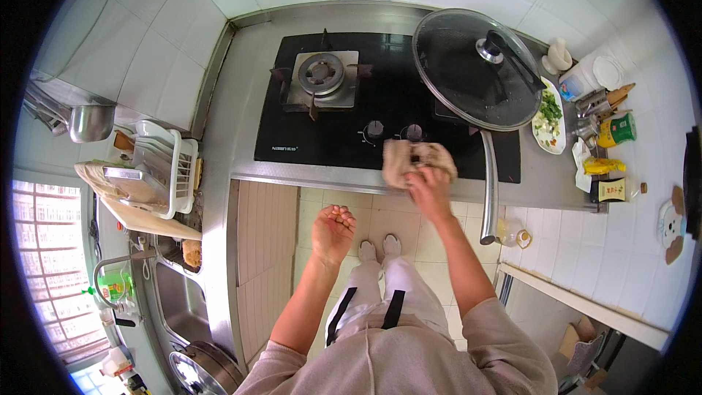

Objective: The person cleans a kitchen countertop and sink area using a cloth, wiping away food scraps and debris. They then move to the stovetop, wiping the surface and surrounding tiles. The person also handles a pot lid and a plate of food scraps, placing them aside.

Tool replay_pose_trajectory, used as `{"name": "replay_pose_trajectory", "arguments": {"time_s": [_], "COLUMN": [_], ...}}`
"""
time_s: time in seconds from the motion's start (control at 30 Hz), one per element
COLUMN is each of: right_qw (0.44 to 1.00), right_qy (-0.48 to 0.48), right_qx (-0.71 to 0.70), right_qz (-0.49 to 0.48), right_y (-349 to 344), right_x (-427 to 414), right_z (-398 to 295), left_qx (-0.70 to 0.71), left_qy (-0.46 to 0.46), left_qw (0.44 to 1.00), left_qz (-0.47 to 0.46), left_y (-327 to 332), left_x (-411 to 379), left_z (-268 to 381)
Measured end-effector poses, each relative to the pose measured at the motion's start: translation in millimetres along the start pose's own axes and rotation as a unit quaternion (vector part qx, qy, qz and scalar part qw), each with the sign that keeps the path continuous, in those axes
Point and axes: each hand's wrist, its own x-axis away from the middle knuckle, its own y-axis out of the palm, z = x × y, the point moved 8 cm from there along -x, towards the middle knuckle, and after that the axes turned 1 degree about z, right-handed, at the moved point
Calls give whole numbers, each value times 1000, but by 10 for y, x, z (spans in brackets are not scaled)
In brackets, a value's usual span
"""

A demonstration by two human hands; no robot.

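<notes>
My right hand (430, 189) grips a crumpled beige cloth (396, 165) at the front edge of a black glass gas hob (323, 140). The cloth is slightly blurred and lies just below two control knobs. My left hand (334, 233) hovers over the floor in front of the counter, palm up, fingers curled in, with nothing visible in it. On the hob's right side sits a pan under a glass lid (466, 66) with a black knob; the pan's metal handle (490, 192) juts out past the counter edge. The left burner (321, 74) is bare.
Right of the pan are an oval plate (538, 134) of chopped greens, a white mortar (558, 56) and several seasoning containers. A dish rack (176, 175), a cutting board (148, 219) and a sink (181, 299) line the left counter. An oil bottle (510, 232) stands low at right.
</notes>
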Motion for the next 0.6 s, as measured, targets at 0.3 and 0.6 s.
{"name": "replay_pose_trajectory", "arguments": {"time_s": [0.3, 0.6], "right_qw": [970, 990], "right_qy": [202, 87], "right_qx": [79, 88], "right_qz": [110, 60], "right_y": [35, -104], "right_x": [-389, -288], "right_z": [529, 587], "left_qx": [-56, -89], "left_qy": [-42, -73], "left_qw": [997, 993], "left_qz": [24, -21], "left_y": [33, 111], "left_x": [101, -42], "left_z": [-368, -1081]}}
